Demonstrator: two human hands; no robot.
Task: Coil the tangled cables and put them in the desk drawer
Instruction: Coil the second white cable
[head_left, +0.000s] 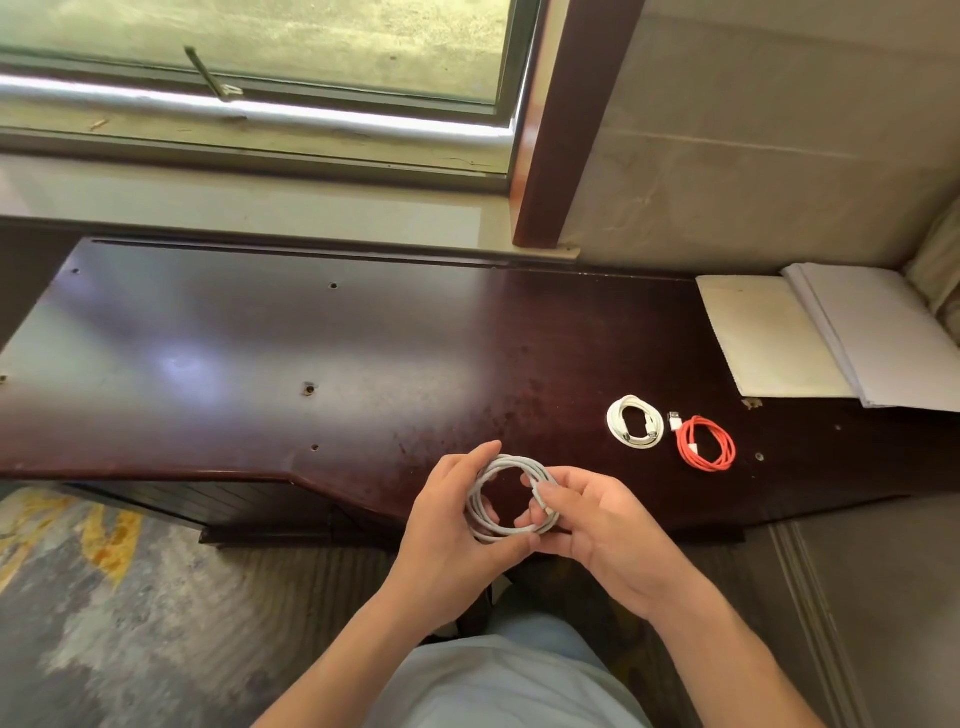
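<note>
Grey coil (511, 499) lower centre, gripped by both: left hand (452, 525) holds loops, right hand (597, 525) pinches end; drawer unseen.

left hand (447, 525): at 11 o'clock from my torso, palm turned toward 3 o'clock, fingers curled round the left side of the grey cable coil (511, 499), index tip up at 12.
right hand (597, 525): at 1 o'clock, back to the camera, thumb and fingertips pinching the coil's right side.
forearms: both bare, running in from 6 o'clock and converging toward 12.
wrists: roughly straight, hands level with each other, fingertips nearly meeting under the coil.
</note>
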